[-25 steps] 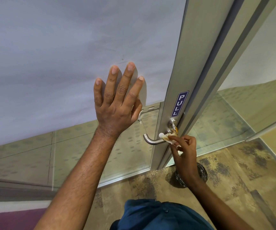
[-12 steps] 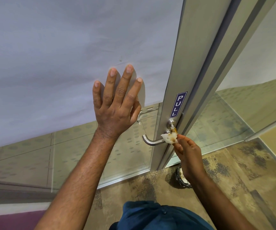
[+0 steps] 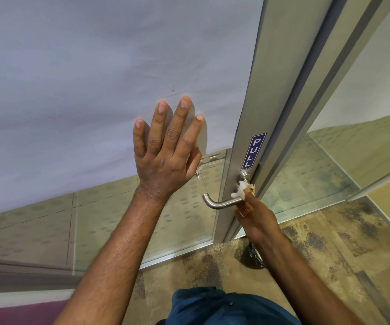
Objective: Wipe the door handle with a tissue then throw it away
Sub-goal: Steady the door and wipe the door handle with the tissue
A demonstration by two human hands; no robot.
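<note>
A brushed-steel lever door handle (image 3: 217, 204) sticks out from the metal door frame, just below a blue PULL sticker (image 3: 253, 151). My right hand (image 3: 256, 216) pinches a crumpled white tissue (image 3: 241, 190) and presses it on the handle's inner end, near the round base. My left hand (image 3: 165, 151) lies flat on the frosted glass door (image 3: 95, 78), fingers spread, to the left of the handle and apart from it.
A dark bin with a black liner (image 3: 256, 259) stands on the mottled brown carpet below my right wrist, mostly hidden by the arm. Glass panels run to the right of the frame. My blue clothing (image 3: 215, 306) fills the bottom centre.
My right hand has slid the tissue up along the handle toward its base by the frame. The left hand stays flat on the glass.
</note>
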